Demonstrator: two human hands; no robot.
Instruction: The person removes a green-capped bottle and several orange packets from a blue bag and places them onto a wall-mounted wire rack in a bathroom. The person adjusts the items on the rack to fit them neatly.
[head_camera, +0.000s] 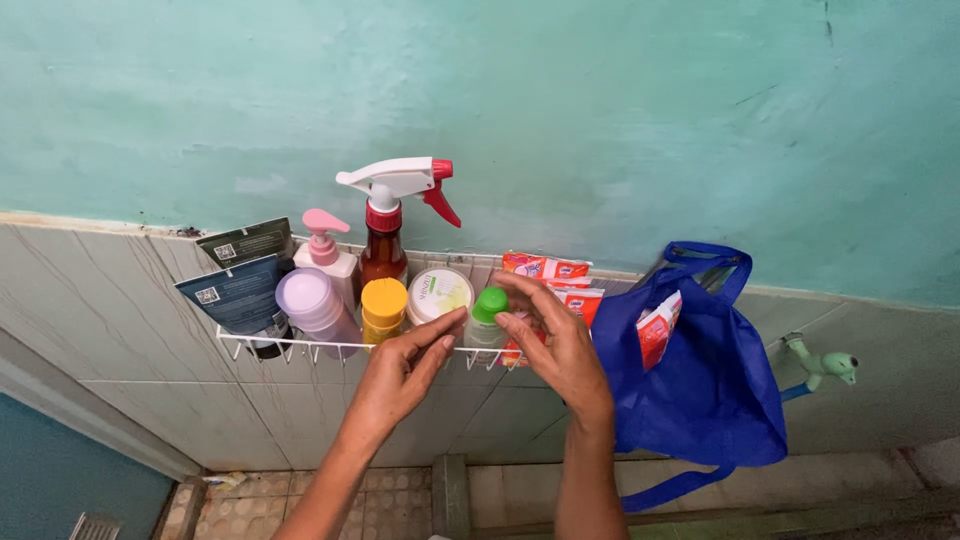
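Both hands are up at the rack. The right hand pinches the green cap of a small bottle near the rack's right end, thumb and fingers closed around it. The left hand sits just beside it, fingers loose and apart, tips against the rack's front edge below the white jar. A yellow cap stands left of the jar; a blue bag hangs beyond the right end.

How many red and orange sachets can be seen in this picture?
3: two sachets on the white wire rack, one above the other, behind the right hand; a third in the blue bag. More may be hidden.
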